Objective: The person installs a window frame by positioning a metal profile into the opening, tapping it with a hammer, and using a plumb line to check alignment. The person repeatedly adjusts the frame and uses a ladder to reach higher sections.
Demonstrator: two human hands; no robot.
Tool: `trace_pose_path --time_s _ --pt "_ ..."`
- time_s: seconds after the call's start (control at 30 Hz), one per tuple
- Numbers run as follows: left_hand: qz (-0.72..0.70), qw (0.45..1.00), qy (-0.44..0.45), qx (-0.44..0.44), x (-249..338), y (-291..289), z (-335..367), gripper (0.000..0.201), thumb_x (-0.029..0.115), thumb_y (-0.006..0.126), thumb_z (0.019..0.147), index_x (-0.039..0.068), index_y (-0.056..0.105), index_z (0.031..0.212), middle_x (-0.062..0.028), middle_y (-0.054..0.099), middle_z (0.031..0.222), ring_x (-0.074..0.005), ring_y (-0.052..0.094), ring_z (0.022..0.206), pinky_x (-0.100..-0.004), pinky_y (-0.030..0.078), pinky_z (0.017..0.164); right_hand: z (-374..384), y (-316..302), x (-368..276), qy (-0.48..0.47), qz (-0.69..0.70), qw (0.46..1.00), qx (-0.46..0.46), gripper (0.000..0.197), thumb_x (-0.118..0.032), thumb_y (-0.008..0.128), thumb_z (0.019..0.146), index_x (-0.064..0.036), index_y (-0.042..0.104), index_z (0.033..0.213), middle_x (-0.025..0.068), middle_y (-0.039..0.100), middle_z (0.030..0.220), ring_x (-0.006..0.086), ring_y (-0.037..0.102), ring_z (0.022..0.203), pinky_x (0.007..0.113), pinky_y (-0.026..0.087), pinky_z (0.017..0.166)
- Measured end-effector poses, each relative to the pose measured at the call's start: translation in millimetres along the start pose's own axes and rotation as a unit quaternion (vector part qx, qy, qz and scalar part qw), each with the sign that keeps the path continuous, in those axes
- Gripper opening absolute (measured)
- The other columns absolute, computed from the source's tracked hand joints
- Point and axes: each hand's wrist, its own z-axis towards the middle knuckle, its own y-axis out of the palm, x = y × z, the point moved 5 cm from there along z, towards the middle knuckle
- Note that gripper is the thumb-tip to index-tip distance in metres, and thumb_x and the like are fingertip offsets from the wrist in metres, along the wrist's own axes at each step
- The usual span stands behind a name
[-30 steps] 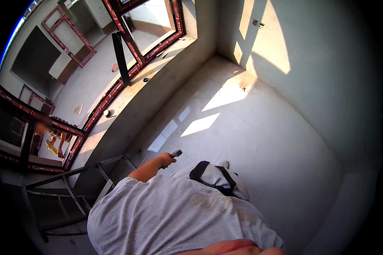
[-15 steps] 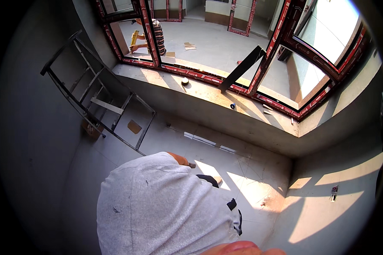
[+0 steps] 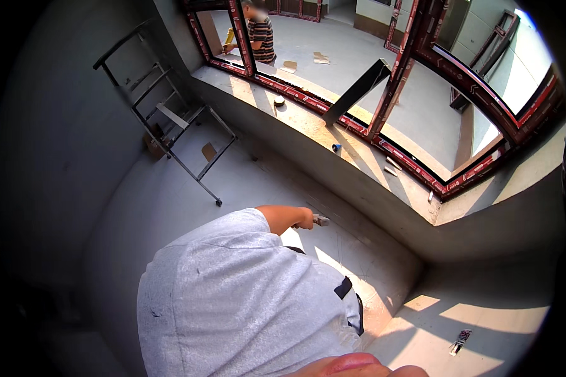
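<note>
Out of a grey short sleeve my left forearm [image 3: 280, 218] stretches forward over the floor. My left hand [image 3: 305, 218] is closed around a short grey tool [image 3: 321, 220], whose kind I cannot make out. The tool's blunt end points right, toward the foot of the low wall under the window. Whether it touches the floor is not clear. My right hand does not show; my grey shirt [image 3: 233, 295] fills the lower middle.
A metal stepladder [image 3: 172, 117] stands at the left. On the window ledge [image 3: 305, 125] lie a tape roll [image 3: 279, 100], a blue cap-like piece [image 3: 336, 148] and small strips [image 3: 393, 164]. A dark board [image 3: 357, 91] leans against the red-wrapped frame [image 3: 305, 99]. Outside, a person [image 3: 260, 39] works.
My left arm has reached farther forward and right, so more of the forearm and the tool shows. The view has turned, shifting the ladder and window rightward.
</note>
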Motion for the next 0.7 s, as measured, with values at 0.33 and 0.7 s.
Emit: trace_pose_path --time_s 0.33,0.7 --pt "-0.162 0.979 -0.114 0.038 33 183 -117 0.026 0.026 0.073 0.093 0.005 0.058 0.09 -0.0048 0.051 0.066 -0.018 0.05 0.049 -0.0389 0.046 0.045 101 -180 -82 0.035 0.056 0.998 0.024 0.006 0.0 0.061 0.084 -0.0048 0.063 0.086 0.0089 0.058 0.066 0.0213 0.055 0.048 0.038 0.043 0.038" --pt "-0.075 0.99 -0.103 0.054 90 237 -101 0.056 0.053 0.07 0.087 0.002 0.075 0.109 -0.0209 0.074 0.105 -0.0351 0.071 0.098 -0.0452 0.054 0.086 186 -208 -96 0.096 -0.131 0.986 -0.022 0.006 -0.006 0.069 0.083 -0.0041 0.065 0.08 0.0153 0.063 0.069 0.029 0.06 0.051 0.045 0.045 0.046"
